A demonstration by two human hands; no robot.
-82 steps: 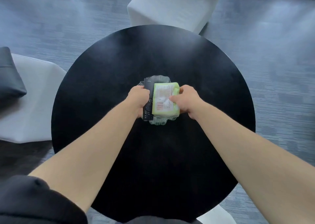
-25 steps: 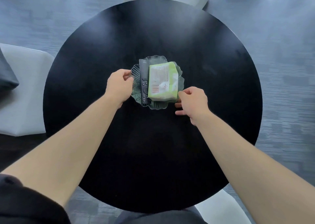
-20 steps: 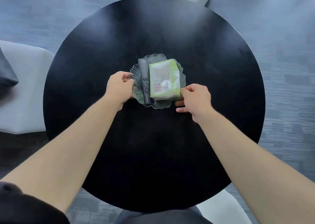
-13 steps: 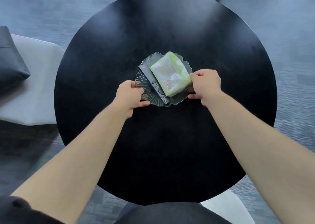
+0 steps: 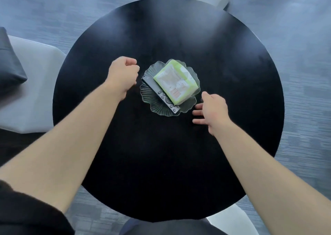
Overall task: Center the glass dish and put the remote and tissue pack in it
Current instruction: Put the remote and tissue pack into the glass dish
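Near the middle of the round black bench [image 5: 179, 163] sits the glass dish [image 5: 152, 98], and I am not touching it now. My left hand [image 5: 123, 77] is loosely curled beside it, holding nothing. My right hand [image 5: 213, 113] is near its rim, fingers [image 5: 198, 112] spread and empty. I think the dish is hard, slippery and easy to break, so I would hold it by two sides of its wavy rim. It is clear, with thin ridges like a shell. The black remote [image 5: 159, 93] lies slanted in it. The green and white tissue pack [image 5: 176, 81] looks soft and light, and lies partly on the remote.
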